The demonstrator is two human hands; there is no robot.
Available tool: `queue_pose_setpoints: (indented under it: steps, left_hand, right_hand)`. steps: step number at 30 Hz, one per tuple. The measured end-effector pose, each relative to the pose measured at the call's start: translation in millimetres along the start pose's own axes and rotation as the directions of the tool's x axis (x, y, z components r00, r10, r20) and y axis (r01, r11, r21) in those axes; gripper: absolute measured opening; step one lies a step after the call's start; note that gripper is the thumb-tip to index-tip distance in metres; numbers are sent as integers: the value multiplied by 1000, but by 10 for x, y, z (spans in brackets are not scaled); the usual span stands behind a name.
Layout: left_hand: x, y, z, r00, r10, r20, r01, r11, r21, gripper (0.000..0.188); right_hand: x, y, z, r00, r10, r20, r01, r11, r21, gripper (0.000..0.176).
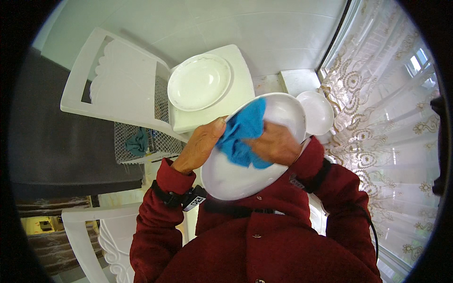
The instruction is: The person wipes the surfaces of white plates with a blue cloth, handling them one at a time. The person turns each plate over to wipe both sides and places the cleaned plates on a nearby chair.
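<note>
A large white plate (pixel 237 184) is held tilted before my body. My left hand (pixel 202 143) grips its left rim, with the thumb over the edge. My right hand (pixel 277 143), somewhat blurred, presses a blue cloth (pixel 244 123) against the plate's face; the cloth reaches across to my left thumb. Another white plate (pixel 200 83) rests on the seat of a white chair beyond my hands. To the right, a smaller white plate or dish (pixel 316 113) shows, partly hidden behind the held plate.
The white chair (pixel 124 79) stands with its carved backrest toward the left. A mesh basket (pixel 120 148) holding a teal cloth (pixel 138 141) is behind it. At right hangs a lace curtain (pixel 382 141), and a white box-like block (pixel 300 80) sits by the wall. A second white chair (pixel 76 230) is at lower left.
</note>
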State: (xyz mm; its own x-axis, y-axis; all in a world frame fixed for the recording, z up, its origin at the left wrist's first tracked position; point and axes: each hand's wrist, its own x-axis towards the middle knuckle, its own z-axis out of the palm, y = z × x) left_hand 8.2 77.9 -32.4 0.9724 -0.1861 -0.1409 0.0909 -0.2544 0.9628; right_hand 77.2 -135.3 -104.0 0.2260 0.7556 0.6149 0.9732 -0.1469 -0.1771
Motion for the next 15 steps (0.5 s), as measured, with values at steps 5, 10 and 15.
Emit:
queue_pose_setpoints:
  steps: [5,10,15]
  left_hand:
    - [-64,5,-50,996,-84,-3,84,995,-62,54]
    - [-48,-14,-62,997,-80,-15,79,996,-27,52]
    - [-4,-15,-85,996,-88,-36,88,996,15,54]
  right_hand:
    - [-419,312,-214,972,234,-2,-232,960,-156,36]
    - [-1011,139,-178,849,485,211,-483,873,-67,41]
    - [-1157,-145,6,762,330,557,-452,887,92,36]
